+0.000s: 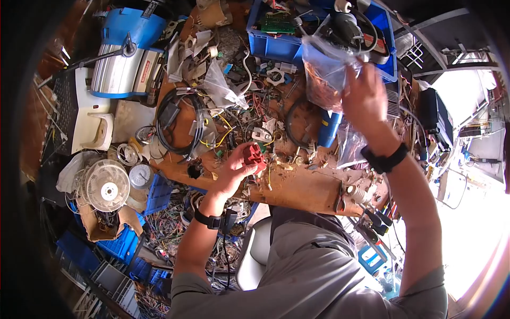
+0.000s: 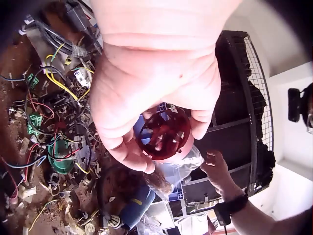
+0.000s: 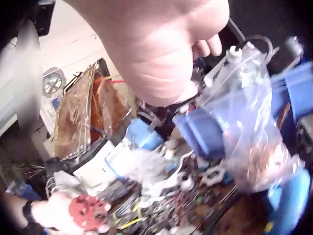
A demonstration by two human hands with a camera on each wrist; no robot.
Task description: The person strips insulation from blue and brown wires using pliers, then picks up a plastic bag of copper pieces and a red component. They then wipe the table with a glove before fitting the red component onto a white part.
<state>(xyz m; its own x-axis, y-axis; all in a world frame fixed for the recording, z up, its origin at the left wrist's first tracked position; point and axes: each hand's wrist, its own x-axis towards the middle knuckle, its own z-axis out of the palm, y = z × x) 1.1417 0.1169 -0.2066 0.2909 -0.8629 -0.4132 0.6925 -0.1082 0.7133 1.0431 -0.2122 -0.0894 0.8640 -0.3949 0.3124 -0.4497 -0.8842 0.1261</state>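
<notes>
In the head view my left hand [image 1: 232,174] grips a red part [image 1: 254,158] above the bench edge. Up close in the left wrist view, that part is a round, hollow dark-red piece [image 2: 165,134] with fingers and thumb around its sides. My right hand [image 1: 366,98], blurred, is at the upper right by the blue bin, its fingers at the edge of a clear plastic bag [image 1: 323,80] with copper-coloured contents. The bag [image 3: 249,122] hangs upright beside the right hand [image 3: 166,54] in the right wrist view; the grip itself is partly hidden.
A blue bin [image 1: 276,47] holds circuit boards and devices at the back. A blue cylinder [image 1: 329,129], coiled black cable [image 1: 159,125] and scattered wires and scraps cover the bench. A fan [image 1: 106,186] and a blue-and-silver machine [image 1: 119,58] stand left.
</notes>
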